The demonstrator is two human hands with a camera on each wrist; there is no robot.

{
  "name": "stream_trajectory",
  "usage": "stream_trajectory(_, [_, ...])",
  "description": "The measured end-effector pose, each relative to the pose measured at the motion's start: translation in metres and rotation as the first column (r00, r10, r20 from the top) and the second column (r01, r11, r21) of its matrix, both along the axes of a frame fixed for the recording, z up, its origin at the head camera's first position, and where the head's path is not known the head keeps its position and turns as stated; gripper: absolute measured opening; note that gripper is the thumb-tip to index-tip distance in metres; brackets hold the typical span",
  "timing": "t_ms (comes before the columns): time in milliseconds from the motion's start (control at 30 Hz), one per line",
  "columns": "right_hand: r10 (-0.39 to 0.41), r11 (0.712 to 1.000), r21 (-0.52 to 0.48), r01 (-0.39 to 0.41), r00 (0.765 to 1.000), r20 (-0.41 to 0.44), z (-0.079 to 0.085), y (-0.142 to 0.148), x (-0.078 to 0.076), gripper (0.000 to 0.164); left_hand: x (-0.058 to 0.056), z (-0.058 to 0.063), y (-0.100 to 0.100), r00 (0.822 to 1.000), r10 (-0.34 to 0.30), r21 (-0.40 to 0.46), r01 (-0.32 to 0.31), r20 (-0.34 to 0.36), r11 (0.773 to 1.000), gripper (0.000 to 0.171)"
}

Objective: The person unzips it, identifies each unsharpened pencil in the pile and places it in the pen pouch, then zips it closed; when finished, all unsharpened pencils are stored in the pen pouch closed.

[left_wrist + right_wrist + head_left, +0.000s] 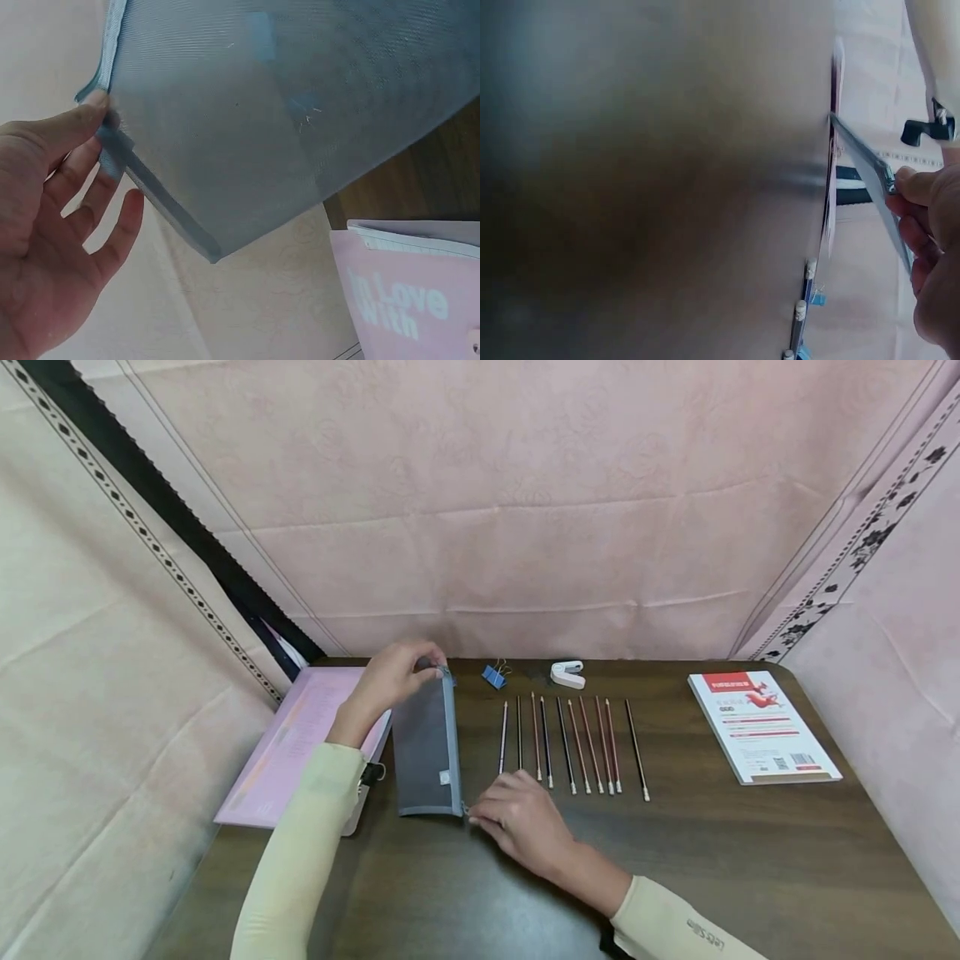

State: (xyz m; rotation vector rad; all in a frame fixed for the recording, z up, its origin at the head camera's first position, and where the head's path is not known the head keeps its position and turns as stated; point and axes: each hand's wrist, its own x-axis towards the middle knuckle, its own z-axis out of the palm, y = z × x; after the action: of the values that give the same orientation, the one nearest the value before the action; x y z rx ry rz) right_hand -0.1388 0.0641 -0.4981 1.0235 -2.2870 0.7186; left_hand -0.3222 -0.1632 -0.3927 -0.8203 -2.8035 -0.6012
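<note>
Pouch (422, 752), left of centre: the left hand (395, 678) pinches its upper corner; the right hand (522, 822), fingers curled, pinches its zip pull (465, 808). Working this seems the step; next calls for a taut edge.

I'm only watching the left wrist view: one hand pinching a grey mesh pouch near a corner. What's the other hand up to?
Observer: The right hand pinches the zipper pull at the near corner of the pouch.
Visitor: Oh! Anything lying on the side away from that pink folder?
Observer: Yes, a row of pencils lies on the table, just right of the pouch.
Visitor: And farther right, past those?
Observer: A white book with red print on its cover lies flat there.
</note>
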Motion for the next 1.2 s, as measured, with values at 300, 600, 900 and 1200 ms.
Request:
stream_trajectory(300, [0.015,0.997,0.075,-0.018,0.999,0.042,0.009,0.008,0.007,0.004,0.0,-0.007,0.002,0.989,0.059,-0.05,-0.067,-0.138,0.997,0.012])
stream_trajectory(600, [0.003,0.993,0.121,-0.01,0.998,0.056,0.019,0.012,0.005,0.004,0.006,-0.01,0.004,0.989,0.104,0.015,-0.103,-0.104,0.995,0.013])
stream_trajectory(900, [-0.033,0.996,0.085,0.027,0.997,0.07,0.026,0.017,0.002,0.006,0.011,-0.02,0.004,0.997,0.069,0.161,-0.073,0.032,0.984,0.018])
stream_trajectory(1200, [-0.051,0.999,0.022,0.05,0.996,0.073,0.031,0.017,0.002,0.006,0.012,-0.034,0.005,0.989,0.034,0.199,-0.062,0.144,0.978,0.025])
